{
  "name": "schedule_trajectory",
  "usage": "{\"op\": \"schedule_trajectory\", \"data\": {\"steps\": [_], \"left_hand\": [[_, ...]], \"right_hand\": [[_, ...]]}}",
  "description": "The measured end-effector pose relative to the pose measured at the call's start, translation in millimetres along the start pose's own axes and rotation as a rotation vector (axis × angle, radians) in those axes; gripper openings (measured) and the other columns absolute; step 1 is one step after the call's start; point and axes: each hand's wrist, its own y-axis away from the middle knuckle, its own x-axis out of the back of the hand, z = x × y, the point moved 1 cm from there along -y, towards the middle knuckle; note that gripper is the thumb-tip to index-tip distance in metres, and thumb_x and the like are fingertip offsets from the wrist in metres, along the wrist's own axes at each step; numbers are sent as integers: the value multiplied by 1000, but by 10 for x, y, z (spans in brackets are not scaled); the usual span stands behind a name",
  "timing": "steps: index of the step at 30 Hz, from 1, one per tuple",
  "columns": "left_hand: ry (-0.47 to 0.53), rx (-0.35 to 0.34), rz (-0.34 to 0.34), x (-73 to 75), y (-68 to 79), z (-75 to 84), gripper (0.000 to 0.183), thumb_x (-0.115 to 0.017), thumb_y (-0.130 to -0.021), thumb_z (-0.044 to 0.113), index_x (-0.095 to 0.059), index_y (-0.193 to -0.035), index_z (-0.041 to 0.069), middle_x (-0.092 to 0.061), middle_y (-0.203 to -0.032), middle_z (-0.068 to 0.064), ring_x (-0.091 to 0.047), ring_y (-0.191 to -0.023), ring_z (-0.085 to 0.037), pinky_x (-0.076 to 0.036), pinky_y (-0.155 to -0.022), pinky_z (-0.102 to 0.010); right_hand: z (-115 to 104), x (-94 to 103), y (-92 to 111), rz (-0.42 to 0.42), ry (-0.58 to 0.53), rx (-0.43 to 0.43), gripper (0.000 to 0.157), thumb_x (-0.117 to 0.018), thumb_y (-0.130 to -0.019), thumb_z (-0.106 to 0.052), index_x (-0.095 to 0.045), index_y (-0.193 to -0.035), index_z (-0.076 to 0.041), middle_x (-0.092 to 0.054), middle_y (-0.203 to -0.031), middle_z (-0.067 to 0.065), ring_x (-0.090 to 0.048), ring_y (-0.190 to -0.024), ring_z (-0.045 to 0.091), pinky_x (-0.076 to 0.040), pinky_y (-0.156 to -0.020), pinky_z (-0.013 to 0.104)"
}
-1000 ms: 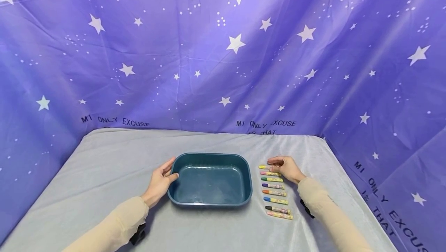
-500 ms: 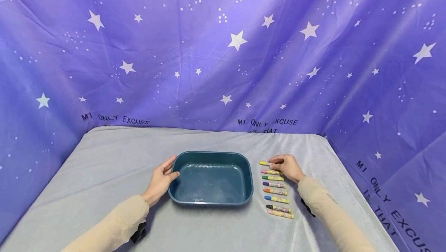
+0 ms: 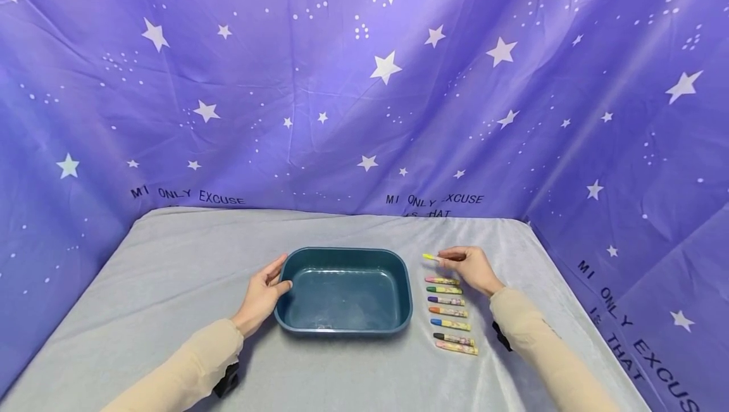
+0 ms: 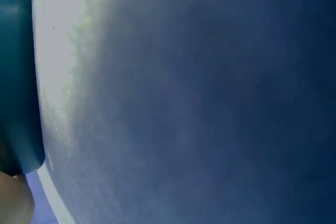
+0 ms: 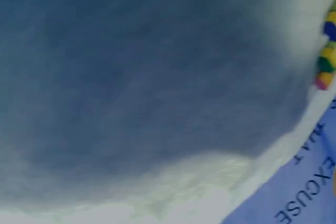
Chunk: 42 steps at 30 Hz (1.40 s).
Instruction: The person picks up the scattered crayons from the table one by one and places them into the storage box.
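Observation:
A dark teal plastic basin (image 3: 344, 334) stands mid-table with nothing inside. My left hand (image 3: 259, 297) grips its left side, thumb over the rim and fingers along the outer wall. In the left wrist view, the basin's wall (image 4: 18, 77) fills the left edge, above part of a finger. To the basin's right, my right hand (image 3: 473, 269) pinches a yellow crayon (image 3: 430, 257), raised off the cloth with its tip pointing left. Below that hand lies a column of crayons: pink (image 3: 442, 280), green (image 3: 444, 290), purple (image 3: 446, 301), orange (image 3: 447, 312), blue (image 3: 450, 324), black (image 3: 454, 339) and light pink (image 3: 457, 348).
A grey cloth (image 3: 193, 254) covers the table. Purple star-patterned curtains (image 3: 319, 83) close in the back and both sides. Several crayon ends, the green (image 5: 325, 65) among them, show at the right edge of the right wrist view.
My right hand has pinched the yellow crayon from the top of the column and lifted it up and away. My left hand and the basin have stayed in place.

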Motion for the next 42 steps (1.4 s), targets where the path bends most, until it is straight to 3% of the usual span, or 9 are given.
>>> {"op": "schedule_trajectory", "data": {"steps": [9,16,22,25,29,36,42], "left_hand": [[13,-11,1,-6,17,27,65,-54,-82,-3,-30,-142,9,-38,-142,-16,-38,-129,-24,-42,-92,-18],[-4,-3,5,-1,1,26,65,-54,-83,0,-30,-142,10,-38,-142,-15,-37,-129,-23,-41,-98,-26],[-20,-2,8,-2,-4,14,65,-53,-83,-1,-29,-143,11,-38,-142,-15,-37,-130,-23,-38,-101,-33],[-11,-6,6,-9,1,7,65,-54,-83,-1,-30,-142,11,-39,-141,-15,-38,-129,-22,-40,-99,-29],[10,-11,8,-10,5,1,65,-53,-83,-2,-30,-142,10,-39,-141,-15,-38,-129,-22,-41,-95,-20],[16,-22,6,-18,14,5,64,-53,-82,-3,-31,-142,8,-38,-141,-17,-37,-129,-23,-40,-96,-21],[25,-19,8,-10,9,-2,64,-53,-82,-3,-31,-142,8,-38,-141,-17,-37,-129,-24,-41,-94,-18]], "right_hand": [[-362,-25,-6,28,-72,78,35,-69,-79,-24,-67,-107,-3,-67,-105,16,-66,-84,12,-54,-76,27],[-572,-165,-17,34,-144,92,36,-68,-80,-21,-65,-110,0,-66,-104,17,-65,-82,8,-54,-77,31],[-662,-356,-47,38,-209,95,36,-69,-79,-16,-64,-109,3,-66,-104,19,-64,-80,6,-54,-74,23],[-705,-444,-52,36,-227,106,34,-70,-78,-15,-65,-107,3,-67,-102,19,-64,-80,5,-53,-73,19],[-811,-545,-33,-12,-254,122,35,-69,-78,-14,-64,-107,5,-67,-103,18,-65,-83,11,-53,-72,21],[-1133,-692,92,-83,-244,79,27,-68,-79,-9,-67,-104,1,-67,-103,17,-63,-83,11,-54,-74,25],[-1085,-946,-11,-111,-254,110,24,-70,-77,-11,-70,-101,-4,-69,-100,13,-64,-80,9,-54,-75,36]]}}
